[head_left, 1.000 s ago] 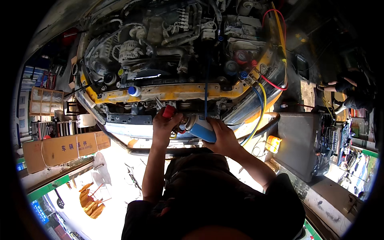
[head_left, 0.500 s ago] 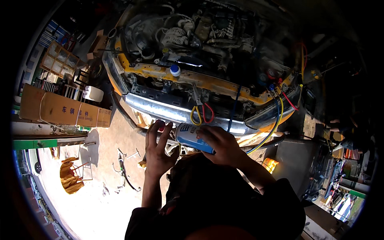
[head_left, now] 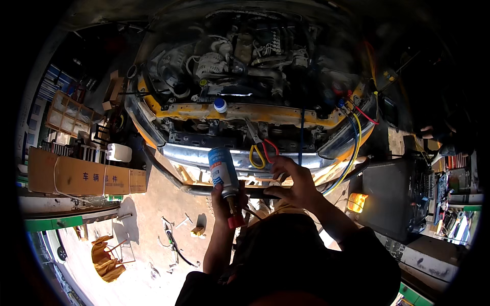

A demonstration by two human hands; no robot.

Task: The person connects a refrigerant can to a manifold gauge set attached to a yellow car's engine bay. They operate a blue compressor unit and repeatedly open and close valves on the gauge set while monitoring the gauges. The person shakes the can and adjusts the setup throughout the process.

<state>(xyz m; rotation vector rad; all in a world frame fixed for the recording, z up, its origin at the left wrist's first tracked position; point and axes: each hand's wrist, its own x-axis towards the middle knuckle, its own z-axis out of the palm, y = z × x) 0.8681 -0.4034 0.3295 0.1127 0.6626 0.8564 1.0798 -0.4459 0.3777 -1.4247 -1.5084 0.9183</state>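
Observation:
A blue and white can (head_left: pixel 223 167) is in my left hand (head_left: pixel 220 201), fingers wrapped around its neck end. The can's neck points down toward me, with a brass-coloured fitting (head_left: pixel 233 204) and a red knob (head_left: pixel 236 221) on it. My right hand (head_left: pixel 293 183) holds nothing; its fingers are apart and bent, just below scissors (head_left: pixel 262 151) with one yellow and one red handle loop. The scissors rest at the vehicle's front crossmember. I cannot tell whether a fingertip touches the red loop.
Ahead lies an open engine bay (head_left: pixel 235 61). A white bottle with a blue cap (head_left: pixel 220 105) stands on the yellow front panel (head_left: pixel 178 110). Blue and yellow hoses (head_left: pixel 356 145) hang at the right. Left are a long cardboard box (head_left: pixel 87 173) and a white jug (head_left: pixel 119 152).
The can has gone from my right hand to my left and turned from lying sideways to neck toward me. My right hand has let go and moved right, near the scissors.

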